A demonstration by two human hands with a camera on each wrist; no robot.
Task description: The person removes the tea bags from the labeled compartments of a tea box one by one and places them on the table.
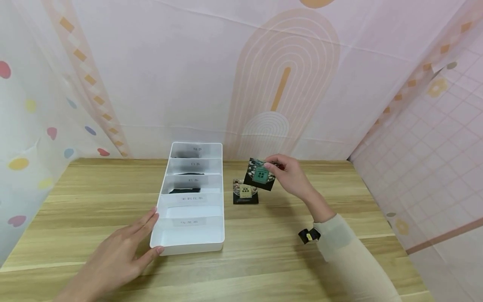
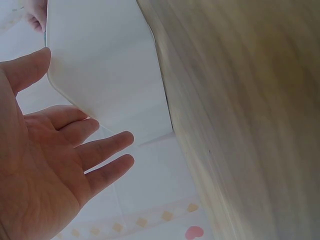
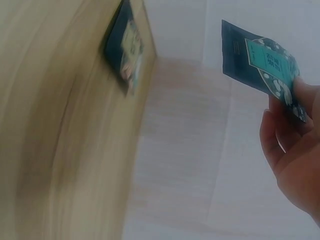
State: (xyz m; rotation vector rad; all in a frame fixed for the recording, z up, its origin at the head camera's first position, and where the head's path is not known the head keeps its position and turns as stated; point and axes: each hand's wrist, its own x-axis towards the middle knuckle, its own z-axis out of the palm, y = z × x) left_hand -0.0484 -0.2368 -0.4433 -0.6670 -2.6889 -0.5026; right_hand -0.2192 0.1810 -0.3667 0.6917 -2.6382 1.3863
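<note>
My right hand [image 1: 288,176] pinches a tea sachet [image 1: 260,173] with a green label between thumb and fingers, held up over the table. Partly behind it in the head view, a second tea sachet [image 1: 245,193] with a pale yellow label lies flat on the wood. To the left stands a long white divided box [image 1: 192,250] with several compartments. My left hand [image 1: 120,249] touches the box's near left corner, thumb at the front and fingers along the side. In the left wrist view those fingers [image 2: 107,150] are straight and spread.
Dark sachets [image 1: 185,191] show in the three far compartments; the two near ones show bare white floors. A small black item [image 1: 308,236] with a yellow mark is beside the right cuff. Patterned cloth [image 1: 181,84] hangs behind the wooden table [image 1: 264,268] and at both sides.
</note>
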